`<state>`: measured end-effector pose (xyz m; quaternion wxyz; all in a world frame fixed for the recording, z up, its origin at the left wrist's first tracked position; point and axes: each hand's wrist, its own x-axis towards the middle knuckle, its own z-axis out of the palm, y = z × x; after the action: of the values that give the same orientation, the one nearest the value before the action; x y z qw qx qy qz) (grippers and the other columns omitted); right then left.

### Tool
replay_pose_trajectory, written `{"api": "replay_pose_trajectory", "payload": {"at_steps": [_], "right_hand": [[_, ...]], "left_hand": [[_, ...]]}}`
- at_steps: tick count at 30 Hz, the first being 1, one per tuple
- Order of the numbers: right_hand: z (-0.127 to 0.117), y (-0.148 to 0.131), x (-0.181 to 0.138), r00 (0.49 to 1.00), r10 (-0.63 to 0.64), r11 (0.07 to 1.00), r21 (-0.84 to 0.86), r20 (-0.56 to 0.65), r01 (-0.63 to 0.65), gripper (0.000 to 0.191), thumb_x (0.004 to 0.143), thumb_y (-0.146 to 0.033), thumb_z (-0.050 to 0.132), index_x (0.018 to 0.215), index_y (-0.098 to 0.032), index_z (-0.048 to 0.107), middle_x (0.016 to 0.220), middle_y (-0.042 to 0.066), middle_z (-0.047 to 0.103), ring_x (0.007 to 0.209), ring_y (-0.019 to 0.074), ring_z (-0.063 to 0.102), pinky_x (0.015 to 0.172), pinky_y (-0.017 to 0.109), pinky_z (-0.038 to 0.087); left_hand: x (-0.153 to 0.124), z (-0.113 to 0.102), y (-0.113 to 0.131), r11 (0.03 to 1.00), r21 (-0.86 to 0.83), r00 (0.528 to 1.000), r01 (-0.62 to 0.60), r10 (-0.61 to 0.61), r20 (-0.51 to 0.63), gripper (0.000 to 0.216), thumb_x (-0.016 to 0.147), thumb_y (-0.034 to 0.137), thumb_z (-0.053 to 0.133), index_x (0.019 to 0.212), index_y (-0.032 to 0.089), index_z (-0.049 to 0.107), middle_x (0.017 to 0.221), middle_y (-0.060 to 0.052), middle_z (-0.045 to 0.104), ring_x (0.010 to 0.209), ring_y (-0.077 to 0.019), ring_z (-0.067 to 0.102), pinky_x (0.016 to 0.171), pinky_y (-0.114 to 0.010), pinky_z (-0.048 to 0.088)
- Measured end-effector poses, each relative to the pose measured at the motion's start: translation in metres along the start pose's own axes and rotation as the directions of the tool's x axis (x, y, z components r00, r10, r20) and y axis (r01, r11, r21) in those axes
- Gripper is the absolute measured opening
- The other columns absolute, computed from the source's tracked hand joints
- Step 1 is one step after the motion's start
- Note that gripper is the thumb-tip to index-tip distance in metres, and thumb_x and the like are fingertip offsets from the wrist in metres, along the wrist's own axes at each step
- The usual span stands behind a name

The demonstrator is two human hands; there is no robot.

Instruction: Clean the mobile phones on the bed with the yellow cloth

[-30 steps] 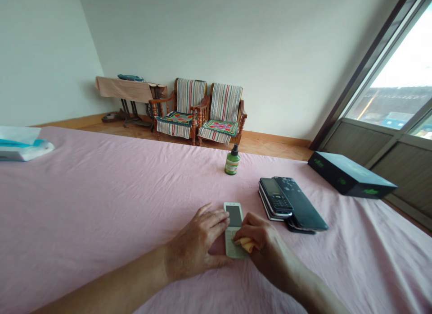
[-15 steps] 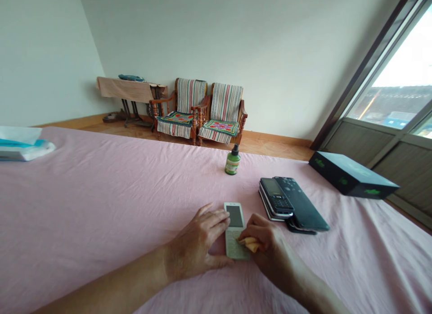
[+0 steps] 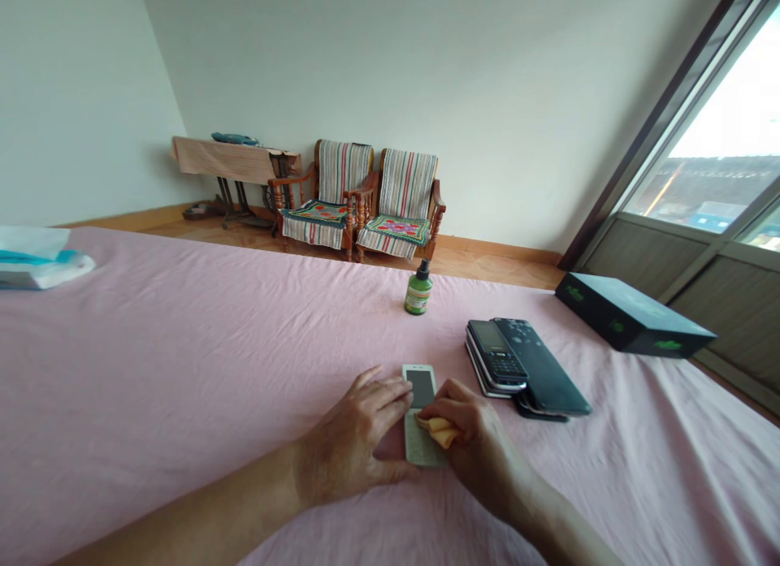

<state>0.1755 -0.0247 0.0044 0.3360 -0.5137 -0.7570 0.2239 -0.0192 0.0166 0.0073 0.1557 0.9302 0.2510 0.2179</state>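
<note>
A small white keypad phone [image 3: 420, 387] lies face up on the pink cloth [image 3: 183, 363]. My left hand [image 3: 353, 444] rests beside it, fingers along its left edge and thumb at its lower end, holding it still. My right hand [image 3: 472, 440] is closed on a small folded orange cloth [image 3: 439, 430], pressed onto the phone's keypad just below the dark screen.
A pile of dark phones [image 3: 517, 367] lies to the right. Behind stand a small green bottle [image 3: 418, 290] and a black box [image 3: 630, 316] at the far right. A white and blue packet [image 3: 36, 257] sits far left. Two striped chairs [image 3: 366, 200] stand beyond.
My right hand has slid the orange cloth up the keypad, toward the screen. The left hand and the phone have stayed in place.
</note>
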Motion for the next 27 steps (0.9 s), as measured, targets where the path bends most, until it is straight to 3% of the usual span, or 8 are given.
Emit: {"api": "replay_pose_trajectory", "payload": {"at_steps": [4, 10, 15, 27], "right_hand": [[0.005, -0.005, 0.001, 0.999, -0.039, 0.999, 0.034, 0.014, 0.039, 0.036, 0.065, 0.009, 0.046, 0.077, -0.018, 0.067, 0.086, 0.002, 0.058, 0.075, 0.0117, 0.055, 0.064, 0.020, 0.039], [-0.001, 0.002, -0.001, 0.998, 0.062, 0.998, -0.026, -0.017, -0.062, 0.033, 0.065, 0.008, 0.046, 0.068, -0.017, 0.067, 0.074, 0.001, 0.054, 0.065, 0.0103, 0.053, 0.056, 0.019, 0.035], [-0.006, 0.004, -0.003, 0.998, 0.066, 0.996, -0.060, -0.016, -0.067, 0.034, 0.062, 0.008, 0.045, 0.068, -0.017, 0.068, 0.072, 0.000, 0.053, 0.063, 0.0100, 0.052, 0.055, 0.019, 0.034], [-0.004, 0.000, -0.011, 0.998, 0.054, 0.998, 0.017, 0.024, -0.055, 0.036, 0.062, 0.011, 0.045, 0.068, -0.017, 0.068, 0.073, 0.000, 0.054, 0.065, 0.0099, 0.052, 0.056, 0.019, 0.034]], "left_hand": [[0.000, 0.000, 0.000, 1.000, -0.002, 1.000, -0.017, 0.017, -0.013, 0.067, 0.071, 0.044, 0.076, 0.128, 0.017, 0.053, 0.129, -0.015, 0.057, 0.122, -0.0314, 0.049, 0.109, -0.054, 0.027], [0.000, 0.001, -0.001, 1.000, 0.021, 1.000, 0.006, -0.006, 0.020, 0.068, 0.072, 0.044, 0.075, 0.128, 0.014, 0.052, 0.130, -0.017, 0.056, 0.123, -0.0318, 0.048, 0.109, -0.056, 0.026], [-0.001, 0.002, -0.002, 1.000, 0.021, 1.000, 0.014, -0.014, 0.019, 0.069, 0.072, 0.047, 0.074, 0.129, 0.014, 0.051, 0.131, -0.017, 0.055, 0.125, -0.0315, 0.047, 0.109, -0.055, 0.026], [0.000, 0.001, -0.001, 1.000, 0.005, 1.000, -0.003, 0.003, -0.004, 0.069, 0.072, 0.047, 0.074, 0.130, 0.017, 0.052, 0.130, -0.017, 0.056, 0.123, -0.0326, 0.048, 0.108, -0.056, 0.027]]}}
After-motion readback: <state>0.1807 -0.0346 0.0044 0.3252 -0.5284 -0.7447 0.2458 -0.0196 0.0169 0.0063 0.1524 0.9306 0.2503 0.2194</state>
